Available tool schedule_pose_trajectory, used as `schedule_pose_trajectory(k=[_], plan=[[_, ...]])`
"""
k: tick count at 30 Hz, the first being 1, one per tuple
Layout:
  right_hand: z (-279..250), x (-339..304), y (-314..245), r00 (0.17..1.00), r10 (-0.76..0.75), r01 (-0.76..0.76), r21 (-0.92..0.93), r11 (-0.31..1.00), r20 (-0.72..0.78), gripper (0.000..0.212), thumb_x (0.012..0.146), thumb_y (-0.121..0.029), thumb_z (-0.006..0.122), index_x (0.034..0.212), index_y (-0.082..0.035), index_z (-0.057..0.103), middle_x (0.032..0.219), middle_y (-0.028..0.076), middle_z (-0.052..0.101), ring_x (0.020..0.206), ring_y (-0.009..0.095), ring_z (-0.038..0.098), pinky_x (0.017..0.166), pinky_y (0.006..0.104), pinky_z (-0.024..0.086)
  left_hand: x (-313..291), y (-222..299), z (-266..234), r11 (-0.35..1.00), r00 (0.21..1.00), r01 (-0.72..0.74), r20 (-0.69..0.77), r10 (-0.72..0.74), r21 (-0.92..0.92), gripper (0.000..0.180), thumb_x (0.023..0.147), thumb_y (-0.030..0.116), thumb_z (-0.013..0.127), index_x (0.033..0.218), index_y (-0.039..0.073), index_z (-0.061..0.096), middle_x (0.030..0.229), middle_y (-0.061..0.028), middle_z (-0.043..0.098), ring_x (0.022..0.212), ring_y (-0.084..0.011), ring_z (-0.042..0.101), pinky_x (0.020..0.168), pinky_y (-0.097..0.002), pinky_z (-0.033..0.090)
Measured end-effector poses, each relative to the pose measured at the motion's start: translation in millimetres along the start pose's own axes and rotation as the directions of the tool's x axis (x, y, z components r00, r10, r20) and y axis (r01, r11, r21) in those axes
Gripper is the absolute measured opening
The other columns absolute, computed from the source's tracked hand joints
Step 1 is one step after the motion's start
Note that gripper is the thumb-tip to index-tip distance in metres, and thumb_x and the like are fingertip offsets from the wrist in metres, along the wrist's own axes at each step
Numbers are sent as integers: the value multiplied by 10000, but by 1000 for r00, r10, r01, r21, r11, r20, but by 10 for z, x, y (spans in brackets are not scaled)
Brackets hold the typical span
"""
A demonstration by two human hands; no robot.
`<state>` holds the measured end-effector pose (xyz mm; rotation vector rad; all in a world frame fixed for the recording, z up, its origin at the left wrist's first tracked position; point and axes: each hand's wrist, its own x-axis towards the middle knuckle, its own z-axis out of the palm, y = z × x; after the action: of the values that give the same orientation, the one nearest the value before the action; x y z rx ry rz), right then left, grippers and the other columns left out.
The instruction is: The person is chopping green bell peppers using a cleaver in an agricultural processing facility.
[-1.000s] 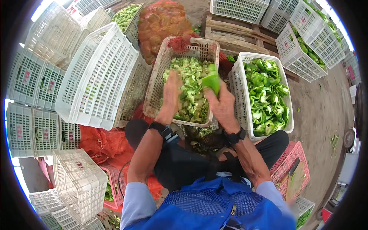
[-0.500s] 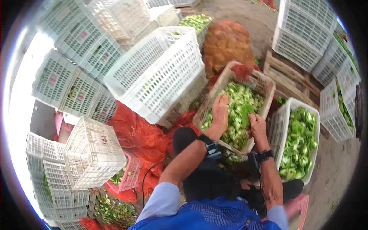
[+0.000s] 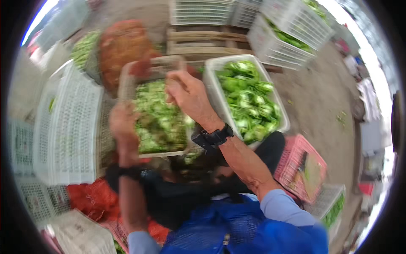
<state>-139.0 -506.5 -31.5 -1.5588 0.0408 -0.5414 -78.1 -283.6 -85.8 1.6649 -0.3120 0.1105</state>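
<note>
A worn, pale crate [image 3: 125, 82] in front of me is filled with chopped light-green vegetable scraps [image 3: 157, 103]. My left hand [image 3: 123, 122] is at the crate's left side, its fingers smeared by motion. Over the crate's right side is my right hand [image 3: 186, 92], raised with curled, closed fingers; I cannot make out what is in them. To its right stands a white crate [image 3: 282, 112] heaped with green pepper pieces [image 3: 247, 97].
An orange mesh sack [image 3: 122, 48] stands beyond the scrap crate. White stacked crates [image 3: 67, 131] rise at left. A wooden pallet [image 3: 211, 38] lies at the back. At lower right, a knife [image 3: 302, 163] and a board [image 3: 313, 175] rest on a pink crate [image 3: 287, 167].
The view has swung to the right. The green piece seen in my right hand earlier no longer shows. My left hand has moved from the scraps to the crate's left side.
</note>
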Motion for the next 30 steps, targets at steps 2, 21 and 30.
schedule_pose_trajectory(k=[2,21,30], plan=[[-976,-350,454,931,276,-336,-260,905,-241,213,911,-165,608,1029,-15,701,795,134,707,681,189,680,652,345,543,17,108,260,931,993,95,-36,-115,-353,308,1005,162,593,1242,-33,569,1203,-154,622,1062,-239,638,855,-343,545],[-4206,-746,1912,882,66,-467,-884,-9,-466,141,791,-169,619,880,-60,629,916,209,697,899,417,662,770,513,525,-120,78,1331,939,895,318,368,-253,-128,184,977,59,615,1138,-32,605,951,-103,688,794,-116,678,628,-220,541],[-4102,-698,1668,835,306,-537,-800,269,-457,310,731,-227,667,968,-34,720,923,221,713,897,417,670,803,474,531,-144,133,1727,920,794,391,512,-329,-16,139,966,71,635,1083,-4,623,917,-95,681,738,-138,676,598,-248,569]])
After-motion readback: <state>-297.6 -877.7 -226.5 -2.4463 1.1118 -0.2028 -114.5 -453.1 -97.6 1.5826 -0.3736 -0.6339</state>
